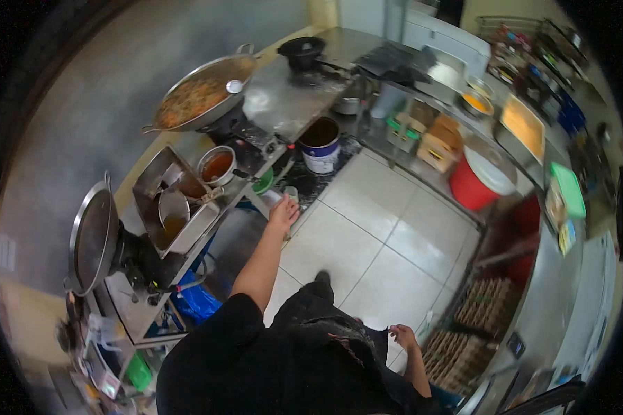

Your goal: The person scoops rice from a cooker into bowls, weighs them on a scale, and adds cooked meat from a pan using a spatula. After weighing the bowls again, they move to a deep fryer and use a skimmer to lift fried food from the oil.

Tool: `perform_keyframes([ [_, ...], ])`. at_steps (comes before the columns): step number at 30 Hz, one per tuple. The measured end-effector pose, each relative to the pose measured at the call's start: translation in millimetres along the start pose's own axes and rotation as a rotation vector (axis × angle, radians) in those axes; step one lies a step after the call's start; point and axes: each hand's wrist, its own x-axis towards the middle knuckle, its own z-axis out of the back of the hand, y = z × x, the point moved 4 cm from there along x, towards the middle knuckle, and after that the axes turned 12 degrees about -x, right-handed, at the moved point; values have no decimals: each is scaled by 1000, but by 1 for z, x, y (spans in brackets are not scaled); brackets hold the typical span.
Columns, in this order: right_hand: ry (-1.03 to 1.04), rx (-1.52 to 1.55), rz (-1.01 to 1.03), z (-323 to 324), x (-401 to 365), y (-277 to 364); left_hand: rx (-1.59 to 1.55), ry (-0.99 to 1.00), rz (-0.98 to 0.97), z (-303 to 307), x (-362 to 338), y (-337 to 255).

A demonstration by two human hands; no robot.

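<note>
My left hand (284,211) reaches forward over the floor beside the stove counter, its fingers loosely bent and apart, with nothing plainly in them. A whitish container (271,198) is just behind its fingers. Low at my right side, my right hand (403,337) is closed on the edge of my black apron (332,339), whose corner stretches towards the fingers. Left of my left arm, a rectangular metal tray (194,234) holds a strainer-like bowl (174,207). Close by stands a pot of reddish-brown liquid (217,166).
A large wok of food (197,97) and another wok (92,235) stand along the left wall. A paint-style bucket (320,155) sits on the tiled floor (353,207). To the right are a red tub (474,183), stacked egg trays (488,308) and a metal counter (533,318).
</note>
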Motion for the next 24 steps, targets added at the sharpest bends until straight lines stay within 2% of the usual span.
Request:
perform_keyframes([
  [3,-125,-183,8,48,42,57,-161,-40,-81,-29,84,-28],
  [5,-161,-137,-14,65,78,87,-256,-53,-116,-47,150,-48],
  [7,-163,-106,10,78,119,88,-415,-60,-115,-61,206,-63],
  [9,-155,-151,-132,83,138,108,-626,-99,-124,-70,242,-79],
  [10,-10,-234,-151,89,159,101,-729,-111,-132,-68,257,-82],
  [11,160,151,-206,100,209,15,-841,-119,-144,-66,271,-85],
  [12,309,510,-327,105,242,-41,-887,-141,-155,-59,287,-86],
  [14,678,993,-620,105,254,-27,-960,-189,-166,-42,317,-78],
  [17,801,1168,-761,121,266,1,-882,-292,-275,-50,304,-76],
  [19,884,1276,-866,132,269,21,-720,-441,-403,-79,262,-87],
  [20,754,1142,-785,138,280,33,-644,-517,-468,-91,248,-89],
  [21,630,1004,-699,140,293,49,-768,-580,-580,-85,263,-77],
  [23,401,722,-513,157,319,74,178,-921,-781,-94,235,-94],
  [24,644,870,-543,159,326,89,675,-1055,-815,-105,222,-101],
])
